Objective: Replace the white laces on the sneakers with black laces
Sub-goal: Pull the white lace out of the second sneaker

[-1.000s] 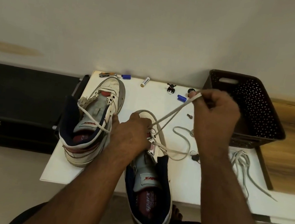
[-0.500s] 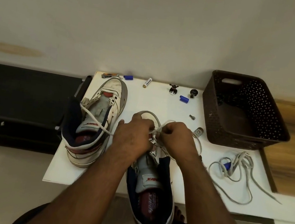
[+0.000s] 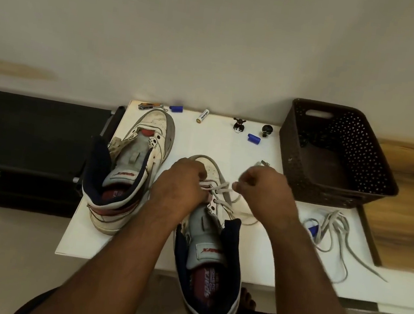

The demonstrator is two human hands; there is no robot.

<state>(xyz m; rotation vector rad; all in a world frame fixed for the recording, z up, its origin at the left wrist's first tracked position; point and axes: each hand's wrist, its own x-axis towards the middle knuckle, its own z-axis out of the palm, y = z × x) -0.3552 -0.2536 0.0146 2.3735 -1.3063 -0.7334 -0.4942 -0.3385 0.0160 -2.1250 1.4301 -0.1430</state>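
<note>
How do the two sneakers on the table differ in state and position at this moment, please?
The left sneaker has no lace and lies untouched wholly on the table. The right sneaker keeps white lace in its lowest eyelets, overhangs the near edge, and is held by the left hand. Both are white high-tops with navy collars.

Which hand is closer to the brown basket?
The right hand. It is beside the basket's near left corner, pinching the white lace. The left hand is farther away, across the sneaker, resting on it.

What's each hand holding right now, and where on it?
Right hand pinches the white lace beside the eyelets; left hand grips the near sneaker over its forefoot.
</note>
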